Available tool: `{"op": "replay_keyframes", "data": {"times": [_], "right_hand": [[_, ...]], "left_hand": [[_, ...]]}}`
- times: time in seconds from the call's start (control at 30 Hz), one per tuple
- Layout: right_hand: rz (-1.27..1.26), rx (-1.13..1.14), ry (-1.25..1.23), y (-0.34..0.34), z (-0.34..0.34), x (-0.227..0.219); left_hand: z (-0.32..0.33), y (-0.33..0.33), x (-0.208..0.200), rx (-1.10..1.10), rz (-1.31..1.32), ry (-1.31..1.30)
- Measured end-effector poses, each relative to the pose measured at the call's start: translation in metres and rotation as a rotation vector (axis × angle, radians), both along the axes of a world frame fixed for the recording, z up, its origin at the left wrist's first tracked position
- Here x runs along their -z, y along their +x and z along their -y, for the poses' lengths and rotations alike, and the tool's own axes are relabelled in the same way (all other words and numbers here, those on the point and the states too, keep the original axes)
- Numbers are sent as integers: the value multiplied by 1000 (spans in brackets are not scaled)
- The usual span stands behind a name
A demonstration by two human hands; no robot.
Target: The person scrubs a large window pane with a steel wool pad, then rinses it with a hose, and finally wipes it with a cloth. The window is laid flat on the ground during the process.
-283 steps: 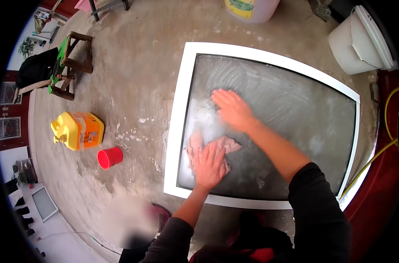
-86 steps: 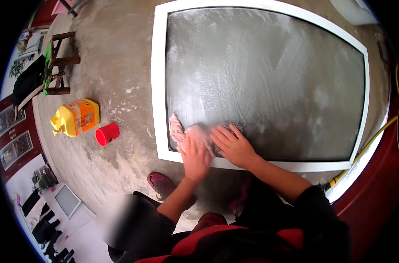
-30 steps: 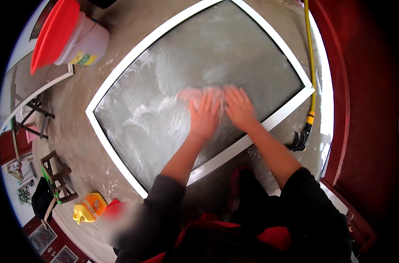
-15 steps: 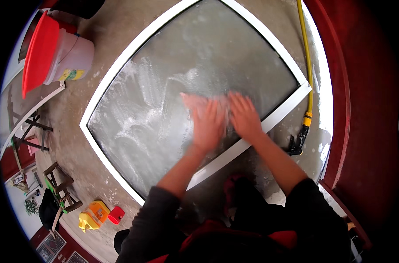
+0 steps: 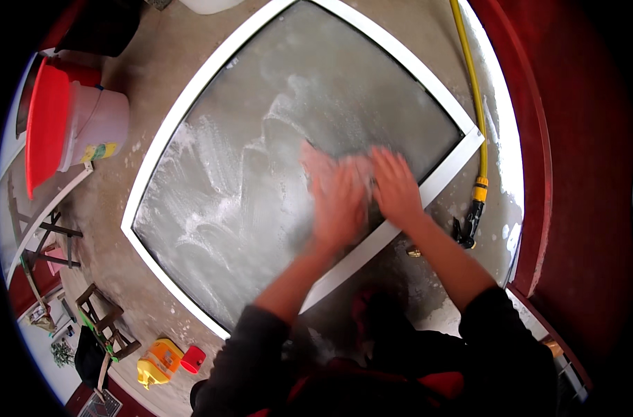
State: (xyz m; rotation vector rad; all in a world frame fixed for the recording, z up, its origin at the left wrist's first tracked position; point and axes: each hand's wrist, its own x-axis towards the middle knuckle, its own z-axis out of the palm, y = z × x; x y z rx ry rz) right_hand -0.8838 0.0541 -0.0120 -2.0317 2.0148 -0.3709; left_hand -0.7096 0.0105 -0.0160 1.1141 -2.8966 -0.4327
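Note:
A white-framed window panel [image 5: 347, 271] lies before me. Streaks of whitish suds cover the left and middle of its grey pane [image 5: 212, 222]; I cannot tell whether it is glass or mesh. Near the panel's right side, my left hand [image 5: 339, 208] presses over a pinkish cloth [image 5: 316, 163], whose corner sticks out beyond the fingers. Motion blurs those fingers and the cloth. Close beside it, my right hand [image 5: 398, 187] rests with its fingers stretched out at the cloth's right edge. Part of the cloth is hidden under the hands.
A yellow hose [image 5: 477, 90] with a black spray nozzle [image 5: 473, 219] runs along the right. At the left stand a white bucket [image 5: 99, 125] and a red basin [image 5: 47, 128]. A yellow jug [image 5: 160, 361], a red cup [image 5: 192, 359] and a wooden stool [image 5: 108, 320] are lower left.
My view has turned slightly, so the left side's things appear lower. Both hands and the cloth have shifted a little rightward across the pane, staying side by side.

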Motion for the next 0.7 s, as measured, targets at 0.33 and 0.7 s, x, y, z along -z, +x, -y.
{"op": "replay_keyframes", "data": {"times": [0.33,0.7], "right_hand": [[15,71,-49,-57,61,7],[-83,98,-141,-94,143,23]], "left_hand": [[59,-62,4,-155,69,-74],[119,-109,13,-100,31,-107]]}}
